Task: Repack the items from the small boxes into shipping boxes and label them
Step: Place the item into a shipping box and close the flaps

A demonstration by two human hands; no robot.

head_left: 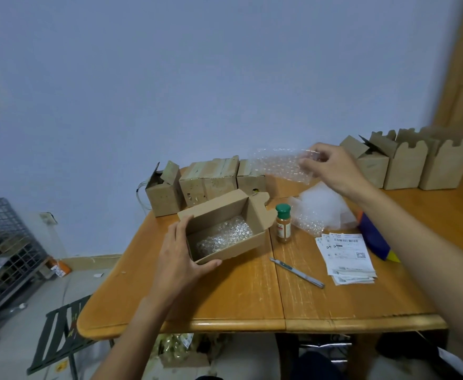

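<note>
Your left hand (181,259) grips the near left corner of the open shipping box (238,249), which is lined with wrap. Your right hand (331,168) pinches a bubble wrap sheet (279,165) by its edge, raised over the table (238,297).

Sheet: probably near weightless, limp and slick, so keep the edge pinch.

Spice bottle (283,223): upright just right of the box, untouched. Likely rigid, tippy and breakable, so take it round the body below the green cap.

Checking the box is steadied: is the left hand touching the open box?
Touching. Head view: the left hand wraps the left end of the open box, thumb against its near wall, fingers over the rim.
</note>
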